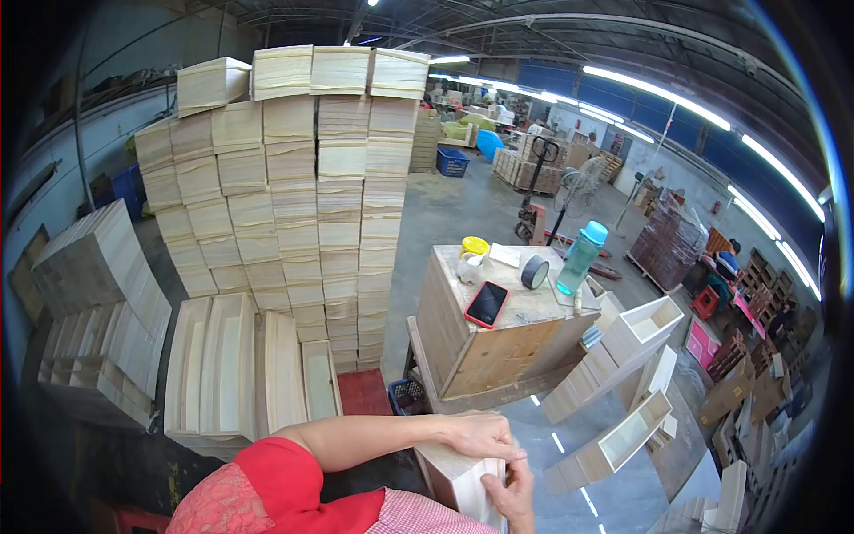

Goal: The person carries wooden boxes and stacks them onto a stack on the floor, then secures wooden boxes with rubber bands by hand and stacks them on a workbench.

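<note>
Beside grey surface [627,485], beneath lights [660,95], hands [479,435] [516,494] meet at box [463,472].

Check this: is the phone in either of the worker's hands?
No, the phone lies on top of the large wooden box, apart from both the left hand and the right hand.

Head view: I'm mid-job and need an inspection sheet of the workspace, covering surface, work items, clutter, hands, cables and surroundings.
Surface: grey surface with white dashes, partly hidden by wooden pieces.
Work items: wooden box at the hands.
Clutter: phone and teal bottle on a wooden cabinet.
Hands: left hand and right hand at the box's edge; grip unclear.
Cables: nothing seen.
Surroundings: tall box stack, pedestal fan, ceiling lights.
</note>
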`<state>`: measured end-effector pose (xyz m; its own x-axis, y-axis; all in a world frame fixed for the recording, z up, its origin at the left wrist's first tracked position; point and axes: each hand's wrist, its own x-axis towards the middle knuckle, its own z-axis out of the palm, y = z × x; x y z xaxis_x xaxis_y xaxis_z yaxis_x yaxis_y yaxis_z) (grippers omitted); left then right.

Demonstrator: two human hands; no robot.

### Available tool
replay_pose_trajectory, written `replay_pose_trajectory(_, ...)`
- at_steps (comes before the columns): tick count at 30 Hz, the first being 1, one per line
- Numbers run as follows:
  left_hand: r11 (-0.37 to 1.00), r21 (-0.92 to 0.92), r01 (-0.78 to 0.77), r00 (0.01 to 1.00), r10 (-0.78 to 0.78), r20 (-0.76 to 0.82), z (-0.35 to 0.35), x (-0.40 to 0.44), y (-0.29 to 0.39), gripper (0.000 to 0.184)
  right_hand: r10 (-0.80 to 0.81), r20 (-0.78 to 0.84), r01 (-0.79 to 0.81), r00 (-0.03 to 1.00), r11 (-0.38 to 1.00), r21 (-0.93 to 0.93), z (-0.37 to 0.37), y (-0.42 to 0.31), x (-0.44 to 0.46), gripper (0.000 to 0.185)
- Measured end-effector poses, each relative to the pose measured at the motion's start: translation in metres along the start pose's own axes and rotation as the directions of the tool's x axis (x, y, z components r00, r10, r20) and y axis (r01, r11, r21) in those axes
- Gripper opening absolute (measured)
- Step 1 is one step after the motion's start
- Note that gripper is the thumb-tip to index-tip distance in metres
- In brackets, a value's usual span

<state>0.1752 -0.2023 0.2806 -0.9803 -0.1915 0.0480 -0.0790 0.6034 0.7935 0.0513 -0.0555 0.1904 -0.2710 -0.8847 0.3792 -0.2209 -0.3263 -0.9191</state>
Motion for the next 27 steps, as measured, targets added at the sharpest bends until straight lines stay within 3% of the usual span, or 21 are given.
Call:
replay_pose_trajectory(1,0.999,0.026,0.037,0.999,-0.037,0.015,-0.004,-0.004,0.003,0.06,0.087,-0.009,-0.086,0.996,0.992,0.094,0.004,0.005,-0.005,0.008)
replay_pose_trajectory(2,0.996,0.054,0.071,0.997,-0.072,0.028,-0.005,-0.009,0.006,0.059,0.068,-0.003,-0.068,0.998,0.997,0.047,0.004,0.001,-0.006,0.008)
replay_pose_trajectory(5,0.943,0.332,0.009,0.953,0.092,-0.288,0.003,-0.036,0.007,0.057,-0.014,-0.025,0.011,1.0,0.993,-0.119,-0.001,-0.014,-0.006,0.009)
replay_pose_trajectory(7,0.985,0.166,0.045,0.951,0.008,-0.308,0.021,-0.053,-0.006,0.072,-0.097,-0.088,0.071,0.991,0.963,-0.261,-0.005,-0.014,-0.012,0.01)
replay_pose_trajectory(8,0.994,0.081,0.069,0.953,-0.041,-0.301,0.027,-0.058,-0.01,0.084,-0.15,-0.117,0.103,0.982,0.937,-0.335,-0.002,-0.015,-0.014,0.01)
replay_pose_trajectory(9,0.98,0.107,0.169,0.975,-0.15,-0.163,0.028,-0.059,-0.01,0.104,-0.195,-0.144,0.121,0.97,0.904,-0.411,0.002,-0.017,-0.014,0.01)
replay_pose_trajectory(11,0.974,0.081,0.211,0.974,-0.202,-0.105,0.035,-0.052,-0.016,0.104,-0.214,-0.197,0.072,0.957,0.83,-0.553,0.006,-0.032,-0.018,0.011)
replay_pose_trajectory(13,0.964,0.08,0.253,0.967,-0.251,-0.039,0.038,-0.044,-0.013,0.105,-0.375,-0.256,0.146,0.891,0.77,-0.621,0.007,-0.028,-0.016,0.012)
replay_pose_trajectory(15,0.976,0.131,0.173,0.984,-0.177,0.024,0.047,-0.041,-0.003,0.104,-0.197,-0.374,-0.106,0.906,0.751,-0.652,-0.005,-0.03,-0.022,0.012)
replay_pose_trajectory(17,0.977,0.19,0.099,0.988,-0.119,0.095,0.049,-0.038,0.027,0.102,0.01,-0.53,-0.342,0.848,0.774,-0.533,-0.029,-0.047,-0.02,0.02)
replay_pose_trajectory(19,0.976,0.212,-0.041,0.997,0.026,0.073,0.051,-0.036,0.03,0.102,0.074,-0.605,-0.419,0.792,0.788,-0.452,-0.057,-0.035,-0.039,0.03)
replay_pose_trajectory(20,0.968,0.231,-0.102,0.994,0.092,0.054,0.048,-0.04,0.029,0.103,0.102,-0.721,-0.618,0.685,0.605,-0.502,-0.106,0.014,-0.072,0.032)
replay_pose_trajectory(21,0.97,0.196,-0.145,0.989,0.148,0.001,0.036,-0.046,0.026,0.103,-0.126,-0.838,-0.605,0.53,0.637,-0.478,-0.153,0.05,-0.116,0.032)
replay_pose_trajectory(22,0.969,0.16,-0.19,0.977,0.203,-0.069,0.021,-0.052,0.022,0.103,0.123,-0.908,-0.847,0.4,0.427,-0.315,-0.203,0.044,-0.157,0.03)
replay_pose_trajectory(24,0.973,0.0,-0.231,0.947,0.224,-0.23,0.0,-0.056,0.008,0.097,0.022,-0.92,-0.919,0.39,0.063,-0.388,-0.255,0.042,-0.232,0.023)
replay_pose_trajectory(26,0.972,-0.1,-0.213,0.941,0.177,-0.287,-0.013,-0.056,0.012,0.089,-0.028,-0.961,-0.961,0.275,0.003,-0.275,-0.275,0.046,-0.287,0.017)
replay_pose_trajectory(27,0.967,-0.076,-0.245,0.924,0.209,-0.319,-0.016,-0.055,0.019,0.087,-0.072,-0.946,-0.946,0.316,0.046,-0.32,-0.267,0.047,-0.295,0.016)
